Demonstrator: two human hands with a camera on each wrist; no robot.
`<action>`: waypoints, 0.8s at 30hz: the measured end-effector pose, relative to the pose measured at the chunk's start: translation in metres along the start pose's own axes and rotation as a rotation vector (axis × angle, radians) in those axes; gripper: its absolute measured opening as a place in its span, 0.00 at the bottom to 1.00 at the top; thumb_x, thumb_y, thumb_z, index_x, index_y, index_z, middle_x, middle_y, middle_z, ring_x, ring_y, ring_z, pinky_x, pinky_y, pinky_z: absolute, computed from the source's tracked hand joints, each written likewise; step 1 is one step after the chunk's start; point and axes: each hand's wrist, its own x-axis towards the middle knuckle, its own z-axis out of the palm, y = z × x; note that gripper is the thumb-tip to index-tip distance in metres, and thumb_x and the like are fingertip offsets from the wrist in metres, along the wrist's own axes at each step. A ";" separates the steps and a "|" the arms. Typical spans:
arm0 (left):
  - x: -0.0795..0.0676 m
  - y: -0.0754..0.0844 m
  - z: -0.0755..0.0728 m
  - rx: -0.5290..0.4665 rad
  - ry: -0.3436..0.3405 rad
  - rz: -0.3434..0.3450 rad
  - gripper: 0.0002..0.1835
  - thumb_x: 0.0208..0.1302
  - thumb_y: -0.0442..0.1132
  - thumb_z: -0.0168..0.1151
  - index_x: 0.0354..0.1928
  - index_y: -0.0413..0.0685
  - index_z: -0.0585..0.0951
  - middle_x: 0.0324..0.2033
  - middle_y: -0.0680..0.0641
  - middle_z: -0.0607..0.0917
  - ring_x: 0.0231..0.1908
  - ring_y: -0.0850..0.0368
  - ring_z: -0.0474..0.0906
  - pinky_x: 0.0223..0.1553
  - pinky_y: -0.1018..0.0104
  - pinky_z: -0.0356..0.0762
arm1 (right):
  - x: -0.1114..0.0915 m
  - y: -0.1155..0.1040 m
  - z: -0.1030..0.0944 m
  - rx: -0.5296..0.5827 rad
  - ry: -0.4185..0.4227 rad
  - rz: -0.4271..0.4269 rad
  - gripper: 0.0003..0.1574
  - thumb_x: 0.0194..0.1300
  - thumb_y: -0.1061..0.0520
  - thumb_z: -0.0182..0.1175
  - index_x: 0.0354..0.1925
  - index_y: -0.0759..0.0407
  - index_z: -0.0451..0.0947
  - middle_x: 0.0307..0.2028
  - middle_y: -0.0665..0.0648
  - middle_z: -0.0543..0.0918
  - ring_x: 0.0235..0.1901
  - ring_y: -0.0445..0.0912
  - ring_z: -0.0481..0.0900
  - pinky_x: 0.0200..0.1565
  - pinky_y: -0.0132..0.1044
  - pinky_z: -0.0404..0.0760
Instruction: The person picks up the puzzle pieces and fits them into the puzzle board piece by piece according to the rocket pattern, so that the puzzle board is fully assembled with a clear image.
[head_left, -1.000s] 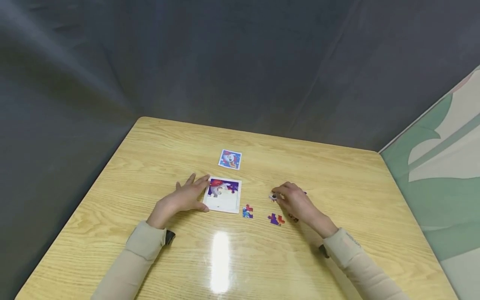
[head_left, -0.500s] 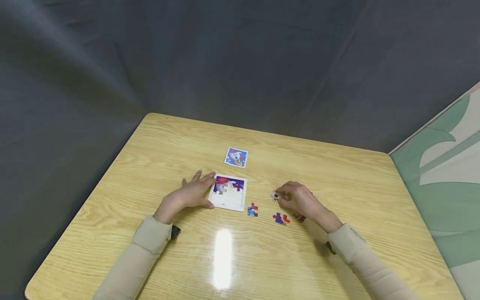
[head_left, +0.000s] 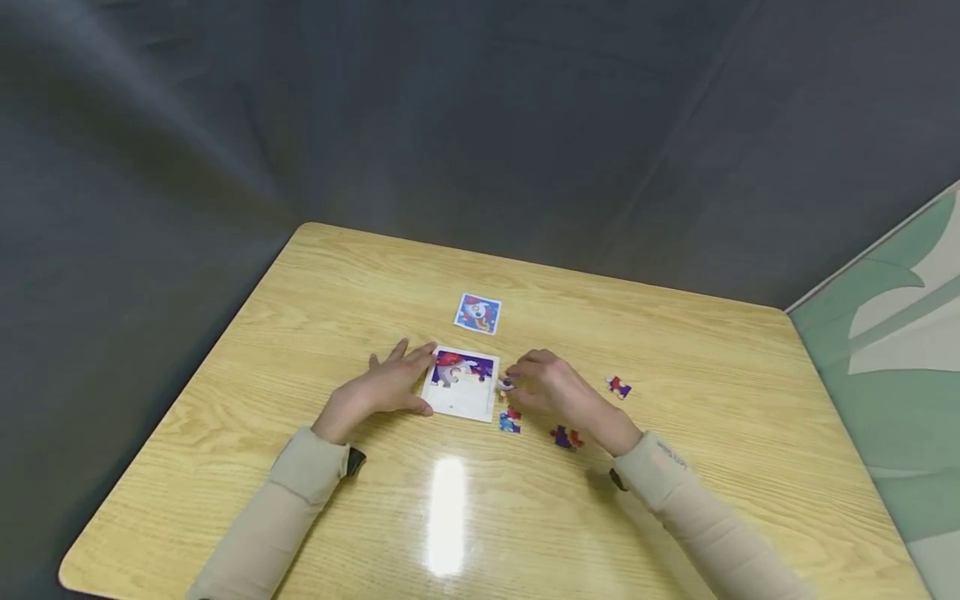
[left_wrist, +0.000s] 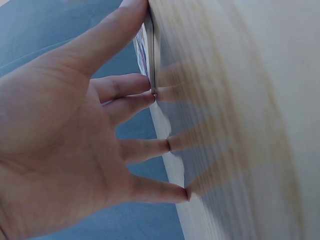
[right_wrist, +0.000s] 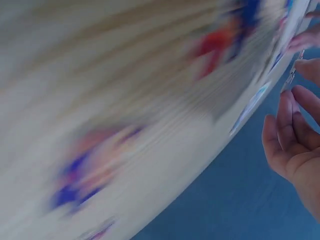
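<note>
A square white puzzle tray [head_left: 463, 405] lies mid-table, its upper part filled with joined purple, red and grey pieces. Against its left side rests my left hand [head_left: 378, 389], thumb and fingers spread. In the left wrist view the fingertips of that hand [left_wrist: 65, 125] touch table and tray edge. My right hand [head_left: 561, 390] pinches a jigsaw piece [head_left: 506, 384] with an eye on it, close by the tray's right edge. The right wrist view shows this piece [right_wrist: 292, 76] edge-on between thumb and fingers. Just below it lies a blue-and-red piece [head_left: 510, 421].
Behind the tray lies a small picture card [head_left: 478, 313]. A purple-and-orange piece [head_left: 567, 437] sits under the right forearm's near side, and a purple-and-red piece [head_left: 618, 387] farther right. Dark cloth [head_left: 480, 125] hangs along the table's far edge.
My right hand has picked up the eye piece and carried it left to the tray's right edge, uncovering the purple-and-red piece. The left hand stays at the tray. The head view has shifted slightly.
</note>
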 end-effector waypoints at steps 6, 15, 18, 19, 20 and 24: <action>0.001 0.002 0.001 -0.001 0.009 0.001 0.49 0.56 0.53 0.69 0.73 0.41 0.57 0.75 0.45 0.47 0.71 0.31 0.35 0.57 0.19 0.37 | 0.041 -0.019 0.021 -0.026 -0.099 -0.045 0.15 0.56 0.60 0.70 0.43 0.63 0.85 0.40 0.58 0.84 0.39 0.47 0.81 0.40 0.32 0.83; 0.013 0.012 0.000 0.011 -0.008 0.015 0.49 0.56 0.54 0.68 0.73 0.42 0.57 0.75 0.46 0.46 0.71 0.32 0.34 0.58 0.20 0.38 | 0.049 -0.018 0.027 -0.100 -0.104 -0.062 0.08 0.54 0.65 0.69 0.36 0.63 0.87 0.33 0.57 0.83 0.32 0.45 0.77 0.34 0.30 0.80; 0.018 0.016 -0.002 0.017 -0.021 0.028 0.49 0.57 0.54 0.68 0.74 0.42 0.56 0.75 0.47 0.45 0.72 0.33 0.33 0.58 0.20 0.37 | 0.045 -0.018 0.022 -0.139 -0.104 -0.054 0.05 0.54 0.65 0.68 0.33 0.61 0.87 0.32 0.56 0.82 0.32 0.45 0.76 0.34 0.32 0.79; 0.019 0.017 -0.002 0.023 -0.025 0.030 0.49 0.57 0.54 0.68 0.74 0.42 0.56 0.76 0.47 0.45 0.72 0.33 0.33 0.58 0.20 0.38 | 0.043 -0.018 0.021 -0.148 -0.107 -0.052 0.05 0.55 0.65 0.68 0.32 0.60 0.87 0.32 0.55 0.81 0.32 0.45 0.75 0.34 0.32 0.78; 0.019 0.017 -0.002 0.025 -0.030 0.029 0.49 0.57 0.54 0.68 0.74 0.43 0.56 0.76 0.48 0.45 0.72 0.33 0.32 0.59 0.20 0.37 | 0.043 -0.019 0.020 -0.151 -0.110 -0.048 0.04 0.55 0.65 0.68 0.32 0.59 0.87 0.32 0.55 0.81 0.32 0.46 0.75 0.33 0.33 0.78; 0.019 0.018 -0.001 0.035 -0.045 0.013 0.49 0.56 0.54 0.68 0.74 0.43 0.55 0.76 0.48 0.44 0.72 0.34 0.32 0.58 0.20 0.37 | 0.041 -0.021 0.020 -0.149 -0.129 -0.037 0.04 0.56 0.65 0.67 0.32 0.58 0.86 0.33 0.55 0.80 0.32 0.46 0.73 0.34 0.35 0.77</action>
